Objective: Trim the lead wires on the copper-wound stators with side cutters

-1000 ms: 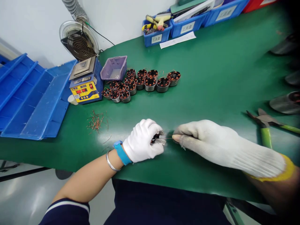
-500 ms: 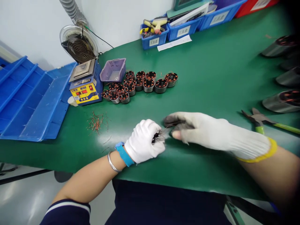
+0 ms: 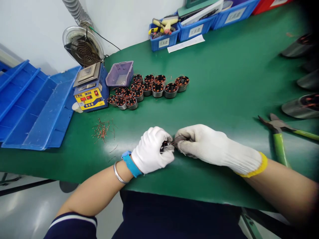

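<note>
My left hand, in a white glove, is wrapped round a motor stator. Most of the stator is hidden by the fingers; only its dark inside and a bit of winding show. Close on its right, my gloved right hand has thumb and fingers pinched on thin copper wire that runs from the stator. Both hands are just above the green table. Beyond them stand several wound stators in rows, steel rings with copper windings.
Green-handled cutting pliers lie open at the right, near larger stators. Wire clippings are scattered left. Behind stand a CM553 solder pot unit, a purple tray, a blue bin and tool boxes.
My right hand has moved left to the stator and its fingers have closed on the wire. My left hand stays nearly where it was, still gripping the stator.
</note>
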A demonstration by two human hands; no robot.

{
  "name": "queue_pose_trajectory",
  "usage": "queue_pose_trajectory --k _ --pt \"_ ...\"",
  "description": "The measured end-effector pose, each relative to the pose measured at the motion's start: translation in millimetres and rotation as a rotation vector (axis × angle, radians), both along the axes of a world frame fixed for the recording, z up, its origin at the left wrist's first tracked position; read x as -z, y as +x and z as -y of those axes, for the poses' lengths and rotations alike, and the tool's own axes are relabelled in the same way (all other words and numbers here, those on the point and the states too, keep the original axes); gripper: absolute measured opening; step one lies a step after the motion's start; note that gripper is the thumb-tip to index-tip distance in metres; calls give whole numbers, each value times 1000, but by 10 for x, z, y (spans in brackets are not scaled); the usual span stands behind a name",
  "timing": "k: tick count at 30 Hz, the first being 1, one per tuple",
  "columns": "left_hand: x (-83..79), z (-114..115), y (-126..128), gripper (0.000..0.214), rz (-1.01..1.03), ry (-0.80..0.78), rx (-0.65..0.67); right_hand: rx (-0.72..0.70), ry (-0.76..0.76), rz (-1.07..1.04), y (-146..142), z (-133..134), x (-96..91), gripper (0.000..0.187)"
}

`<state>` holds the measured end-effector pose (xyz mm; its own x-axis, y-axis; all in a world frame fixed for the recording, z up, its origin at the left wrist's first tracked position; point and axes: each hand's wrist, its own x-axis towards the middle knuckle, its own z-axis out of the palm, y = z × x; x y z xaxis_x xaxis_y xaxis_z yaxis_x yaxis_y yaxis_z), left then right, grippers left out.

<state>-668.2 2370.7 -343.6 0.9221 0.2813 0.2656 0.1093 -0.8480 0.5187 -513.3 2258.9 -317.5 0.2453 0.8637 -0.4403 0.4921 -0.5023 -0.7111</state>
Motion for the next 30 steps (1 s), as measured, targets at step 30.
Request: queue_pose_trajectory --k 30 --pt "-170 -254 -103 64 1 -1051 11 -66 164 -254 -14 55 69 35"
